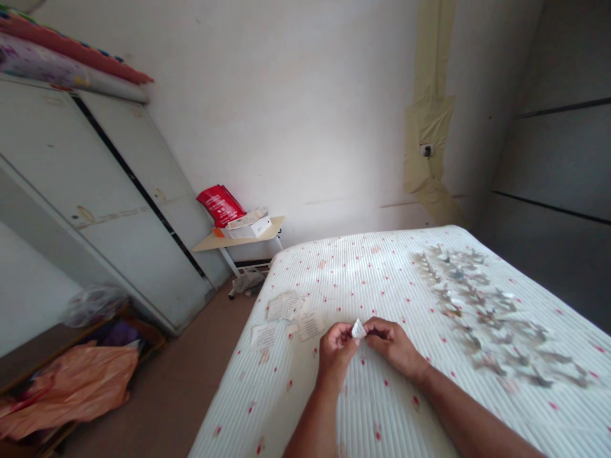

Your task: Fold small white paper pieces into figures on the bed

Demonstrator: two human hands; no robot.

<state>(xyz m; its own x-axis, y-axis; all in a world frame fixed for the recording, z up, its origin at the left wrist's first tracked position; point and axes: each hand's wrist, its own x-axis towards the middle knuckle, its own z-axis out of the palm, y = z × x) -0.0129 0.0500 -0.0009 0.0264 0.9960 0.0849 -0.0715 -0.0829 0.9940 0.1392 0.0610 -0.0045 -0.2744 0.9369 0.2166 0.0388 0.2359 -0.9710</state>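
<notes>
Between my two hands is a small folded piece of printed paper (358, 329), pointed at the top. My left hand (335, 351) pinches its left side with thumb and fingers closed. On the other side, my right hand (392, 343) has its thumb and forefinger closed at the paper's right edge. Both hands are just above the mattress (382, 407). To their left lie several loose printed paper squares (310, 324), some overlapping. Rows of folded paper figures (482, 312) spread over the mattress to the right; their exact shapes are blurred.
A small table (274, 228) by the wall holds a red bag (221, 205) and a white box (252, 228). Grey cabinets (119, 210) stand at the left. An orange plastic bag (76, 388) lies on a low shelf. A socket (427, 151) is on the wall.
</notes>
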